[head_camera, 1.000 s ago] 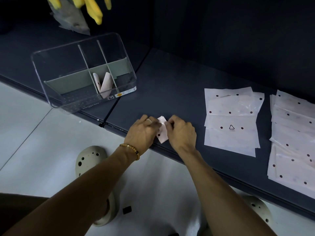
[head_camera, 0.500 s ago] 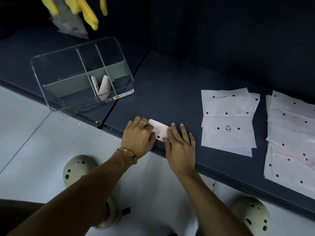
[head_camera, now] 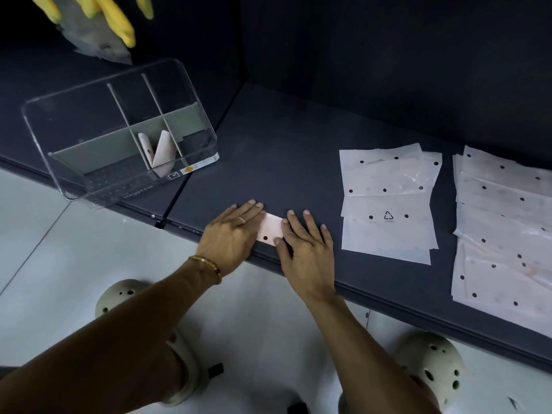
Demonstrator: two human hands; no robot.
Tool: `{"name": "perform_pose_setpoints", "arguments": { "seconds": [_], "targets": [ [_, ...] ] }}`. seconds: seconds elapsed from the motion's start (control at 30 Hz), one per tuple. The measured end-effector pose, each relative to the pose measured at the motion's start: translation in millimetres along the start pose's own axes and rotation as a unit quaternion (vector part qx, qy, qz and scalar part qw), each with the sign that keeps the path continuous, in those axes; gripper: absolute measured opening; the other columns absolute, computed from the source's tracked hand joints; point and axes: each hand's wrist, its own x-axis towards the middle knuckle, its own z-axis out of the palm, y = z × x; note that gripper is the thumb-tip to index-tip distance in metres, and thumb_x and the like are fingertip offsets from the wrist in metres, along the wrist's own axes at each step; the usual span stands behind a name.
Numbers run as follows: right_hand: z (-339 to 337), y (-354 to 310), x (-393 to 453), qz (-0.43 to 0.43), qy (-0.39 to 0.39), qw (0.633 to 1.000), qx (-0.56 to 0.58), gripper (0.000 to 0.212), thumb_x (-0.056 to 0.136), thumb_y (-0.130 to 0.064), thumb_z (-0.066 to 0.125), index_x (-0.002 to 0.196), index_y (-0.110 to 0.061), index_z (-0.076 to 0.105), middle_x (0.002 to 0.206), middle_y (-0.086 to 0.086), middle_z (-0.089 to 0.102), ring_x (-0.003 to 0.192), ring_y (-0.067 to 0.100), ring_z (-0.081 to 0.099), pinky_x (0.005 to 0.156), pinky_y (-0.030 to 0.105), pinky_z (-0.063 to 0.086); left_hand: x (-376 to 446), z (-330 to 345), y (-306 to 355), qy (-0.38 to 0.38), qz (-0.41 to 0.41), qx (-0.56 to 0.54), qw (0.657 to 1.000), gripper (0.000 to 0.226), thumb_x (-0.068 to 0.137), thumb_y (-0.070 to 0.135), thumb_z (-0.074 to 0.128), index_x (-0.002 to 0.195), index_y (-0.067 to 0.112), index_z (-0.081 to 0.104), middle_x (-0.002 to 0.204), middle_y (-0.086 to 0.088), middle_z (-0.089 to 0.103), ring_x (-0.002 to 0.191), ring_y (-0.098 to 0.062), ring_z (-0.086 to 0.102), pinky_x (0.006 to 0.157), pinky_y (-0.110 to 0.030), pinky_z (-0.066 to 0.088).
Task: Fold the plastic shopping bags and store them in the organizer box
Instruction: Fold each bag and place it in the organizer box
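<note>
Folded bag (head_camera: 270, 231): small pale strip w/ dark dot, flat fingers (head_camera: 254, 209) pressing both ends.

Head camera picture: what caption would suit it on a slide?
Both hands, left and right, press a folded bag flat beside the organizer box.

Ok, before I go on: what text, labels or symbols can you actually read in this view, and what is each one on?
"Storage box": embossed on the front wall of the clear organizer box.
Recycling triangle symbol: printed on the top bag of the nearer flat bag stack; the tiny line under it is too small to read.
White label strip on the box's base edge: a yellow dot and a small boxed icon, print too blurred to read.
Nothing else is legible.
</note>
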Motion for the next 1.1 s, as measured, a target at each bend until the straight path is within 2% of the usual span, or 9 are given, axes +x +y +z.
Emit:
{"name": "perform_pose_setpoints", "arguments": {
  "seconds": [0.13, 0.3, 0.5, 0.7, 0.8, 0.87, 0.97, 1.03, 1.1],
  "targets": [
    [0, 0, 0, -0.003, 0.002, 1.000, 0.001, 0.041, 0.099, -0.035, 0.048, 0.135, -0.017, 0.056, 0.148, -0.006, 0.044, 0.145, 0.021, 0.026, 0.117, 0.045, 0.018, -8, -5, -28, -0.021, -0.058, -0.002, 0.998, 0.041, 0.098, 0.024, 0.049, 0.137, 0.012, 0.050, 0.142, -0.004, 0.048, 0.135, -0.022, 0.042, 0.114, -0.035, 0.024],
    [-2, -2, 3, 0.003, -0.002, 1.000, -0.004, 0.040, 0.098, -0.035, 0.050, 0.133, -0.018, 0.058, 0.147, -0.006, 0.046, 0.144, 0.021, 0.028, 0.116, 0.046, 0.019, 4, -11, -8, 0.006, -0.105, -0.037, 0.994, 0.039, 0.099, 0.027, 0.042, 0.134, 0.013, 0.051, 0.134, -0.008, 0.056, 0.123, -0.027, 0.050, 0.104, -0.040, 0.038],
    [-8, -7, 7, 0.001, 0.010, 1.000, -0.003, 0.037, 0.091, -0.029, 0.063, 0.124, -0.014, 0.064, 0.139, -0.001, 0.055, 0.138, 0.026, 0.038, 0.108, 0.050, 0.030, 28, -15, 3, -0.056, -0.115, -0.025, 0.991, 0.031, 0.093, 0.032, 0.053, 0.121, 0.020, 0.057, 0.121, -0.003, 0.054, 0.112, -0.024, 0.044, 0.093, -0.036, 0.036],
    [-22, -19, 33, -0.041, -0.066, 0.997, -0.002, 0.039, 0.090, -0.021, 0.060, 0.128, -0.015, 0.059, 0.128, 0.001, 0.059, 0.120, 0.024, 0.046, 0.098, 0.038, 0.038, 32, -37, -8, -0.121, -0.168, -0.200, 0.958, 0.007, 0.090, 0.017, 0.060, 0.096, 0.014, 0.061, 0.104, -0.006, 0.055, 0.095, -0.023, 0.053, 0.084, -0.034, 0.045],
    [-33, -35, 54, -0.067, -0.082, 0.993, 0.047, 0.020, 0.094, -0.018, 0.053, 0.103, -0.014, 0.070, 0.098, 0.003, 0.064, 0.096, 0.024, 0.055, 0.082, 0.037, 0.045, 25, -57, -21, -0.063, -0.197, -0.312, 0.927, 0.005, 0.088, 0.014, 0.064, 0.088, 0.016, 0.059, 0.090, -0.001, 0.061, 0.083, -0.016, 0.056, 0.070, -0.020, 0.045],
    [-43, -49, 67, -0.049, -0.093, 0.985, 0.138, 0.013, 0.090, -0.017, 0.060, 0.091, -0.015, 0.072, 0.085, -0.003, 0.067, 0.080, 0.017, 0.061, 0.073, 0.033, 0.050, 21, -70, -30, -0.022, -0.213, -0.362, 0.907, 0.007, 0.087, 0.011, 0.065, 0.086, 0.015, 0.060, 0.085, -0.001, 0.063, 0.080, -0.014, 0.057, 0.068, -0.019, 0.044],
    [-50, -72, 86, -0.017, -0.097, 0.964, 0.247, 0.009, 0.086, -0.014, 0.067, 0.082, -0.018, 0.074, 0.070, -0.015, 0.067, 0.066, -0.001, 0.062, 0.057, 0.012, 0.046, 19, -82, -47, 0.050, -0.247, -0.411, 0.876, 0.010, 0.085, 0.015, 0.069, 0.090, 0.017, 0.061, 0.084, 0.004, 0.063, 0.077, -0.005, 0.058, 0.068, -0.019, 0.047],
    [-49, -88, 100, 0.021, -0.070, 0.952, 0.296, 0.008, 0.085, -0.016, 0.068, 0.082, -0.019, 0.075, 0.069, -0.018, 0.066, 0.065, -0.008, 0.061, 0.056, 0.006, 0.043, 17, -87, -66, 0.168, -0.307, -0.423, 0.836, 0.014, 0.086, 0.024, 0.068, 0.097, 0.019, 0.060, 0.090, 0.004, 0.063, 0.083, -0.006, 0.060, 0.073, -0.020, 0.051],
    [-47, -102, 112, 0.065, -0.054, 0.932, 0.354, 0.007, 0.086, -0.021, 0.069, 0.081, -0.021, 0.074, 0.071, -0.014, 0.069, 0.064, -0.005, 0.062, 0.061, 0.011, 0.048, 16, -88, -91, 0.287, -0.391, -0.366, 0.794, 0.023, 0.088, 0.034, 0.064, 0.103, 0.017, 0.060, 0.099, -0.002, 0.062, 0.089, -0.014, 0.061, 0.081, -0.031, 0.054]
  ]
}}
